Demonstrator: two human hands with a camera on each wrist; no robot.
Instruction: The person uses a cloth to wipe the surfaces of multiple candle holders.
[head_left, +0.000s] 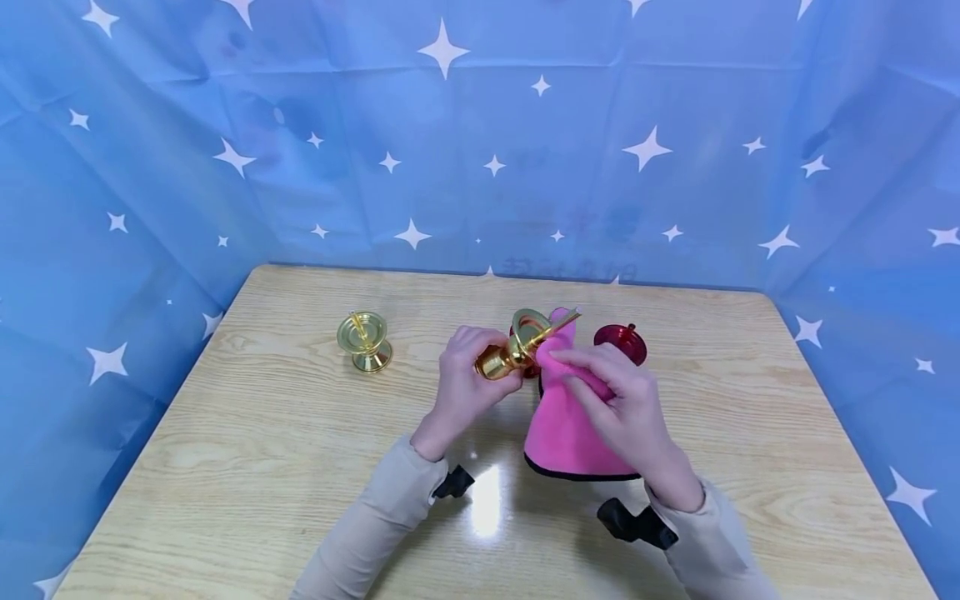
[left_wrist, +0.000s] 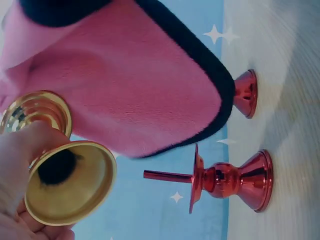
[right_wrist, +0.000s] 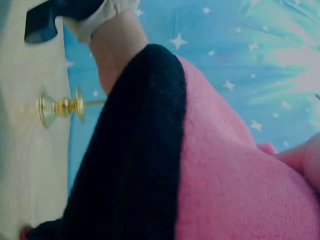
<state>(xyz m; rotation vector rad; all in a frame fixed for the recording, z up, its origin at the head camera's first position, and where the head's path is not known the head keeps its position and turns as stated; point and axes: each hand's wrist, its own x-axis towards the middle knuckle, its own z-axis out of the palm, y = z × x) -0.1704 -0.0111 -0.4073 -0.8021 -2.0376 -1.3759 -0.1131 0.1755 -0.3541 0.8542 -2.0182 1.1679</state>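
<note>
My left hand (head_left: 467, 371) grips a shiny gold candle holder (head_left: 495, 363) by its foot end, tilted so its spike points to the upper right. In the left wrist view its flared, hollow base (left_wrist: 70, 195) faces the camera. My right hand (head_left: 626, 404) pinches a pink cloth (head_left: 570, 442) with black edging, its fingertips close to the spike and dish. The cloth hangs down below that hand and overlaps the dish's right side. In the right wrist view the cloth (right_wrist: 235, 180) covers most of the frame and hides the held candle holder.
Upright on the wooden table (head_left: 247, 467) at the left stands another gold candle holder (head_left: 371, 354). Behind the hands are two red candle holders, one (head_left: 621, 340) partly behind the right hand, the other (left_wrist: 220, 180) mostly hidden in the head view. A blue star-patterned curtain (head_left: 337, 100) surrounds the table.
</note>
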